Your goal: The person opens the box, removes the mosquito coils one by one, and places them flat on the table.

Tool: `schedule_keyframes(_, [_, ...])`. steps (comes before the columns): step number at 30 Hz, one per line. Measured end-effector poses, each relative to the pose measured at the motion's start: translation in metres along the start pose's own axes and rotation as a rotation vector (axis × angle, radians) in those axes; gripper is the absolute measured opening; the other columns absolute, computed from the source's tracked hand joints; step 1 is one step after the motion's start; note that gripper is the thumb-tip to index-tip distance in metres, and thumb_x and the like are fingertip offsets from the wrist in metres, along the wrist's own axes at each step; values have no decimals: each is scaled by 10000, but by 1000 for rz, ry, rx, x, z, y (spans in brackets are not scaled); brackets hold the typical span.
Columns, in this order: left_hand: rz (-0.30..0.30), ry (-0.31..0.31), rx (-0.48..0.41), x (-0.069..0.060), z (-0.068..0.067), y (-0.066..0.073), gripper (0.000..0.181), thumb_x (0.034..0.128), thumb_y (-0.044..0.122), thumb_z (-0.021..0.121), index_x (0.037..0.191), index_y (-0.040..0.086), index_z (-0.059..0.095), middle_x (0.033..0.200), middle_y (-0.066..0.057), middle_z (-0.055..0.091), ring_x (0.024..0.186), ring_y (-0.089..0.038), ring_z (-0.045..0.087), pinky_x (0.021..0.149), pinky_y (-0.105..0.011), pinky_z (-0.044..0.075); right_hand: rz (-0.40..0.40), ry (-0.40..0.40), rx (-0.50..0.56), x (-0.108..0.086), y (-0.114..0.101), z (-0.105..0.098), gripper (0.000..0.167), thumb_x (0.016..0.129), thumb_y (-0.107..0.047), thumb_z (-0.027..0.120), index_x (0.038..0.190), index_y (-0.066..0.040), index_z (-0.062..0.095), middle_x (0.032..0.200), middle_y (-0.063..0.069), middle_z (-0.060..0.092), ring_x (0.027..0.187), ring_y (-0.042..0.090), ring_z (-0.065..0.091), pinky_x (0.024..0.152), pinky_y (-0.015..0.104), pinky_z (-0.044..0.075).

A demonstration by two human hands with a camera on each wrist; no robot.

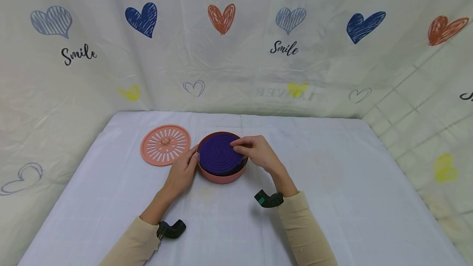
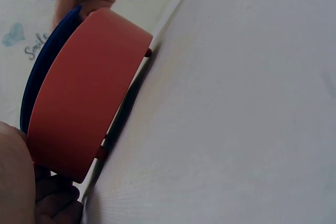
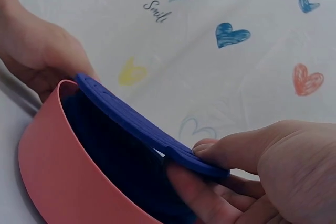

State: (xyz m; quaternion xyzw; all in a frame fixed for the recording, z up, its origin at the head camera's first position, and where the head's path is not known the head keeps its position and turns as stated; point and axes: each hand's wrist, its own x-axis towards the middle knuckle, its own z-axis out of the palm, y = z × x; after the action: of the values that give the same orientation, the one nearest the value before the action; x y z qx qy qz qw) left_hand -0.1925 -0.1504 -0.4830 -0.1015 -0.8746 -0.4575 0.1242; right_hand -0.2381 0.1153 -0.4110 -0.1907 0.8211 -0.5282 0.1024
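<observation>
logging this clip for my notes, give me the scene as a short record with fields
container: round, pink, on the white-covered table
container side: gripped by the left hand
coil disc: blue-purple spiral, at the container's opening
disc edge: pinched by the right hand, thumb above, finger beneath
slotted lid: off the container, lying on the table, beyond the left hand
backdrop: pale sheet printed with hearts and "Smile"

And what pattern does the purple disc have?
The purple disc has a spiral pattern, clearest in the head view.
</observation>
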Motion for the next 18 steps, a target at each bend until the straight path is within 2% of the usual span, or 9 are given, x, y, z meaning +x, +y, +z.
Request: schedule_keyframes(18, [5,2,8,-1,0,-1,459,1067,303,445,1460,80,523,1439,-87,588,1365,-260,528,1130,-497,425,7,83,107,-2,-4,-1,223,944,-101,679,1135,-3,739,1108,190,731,794,77,651,703,206,573])
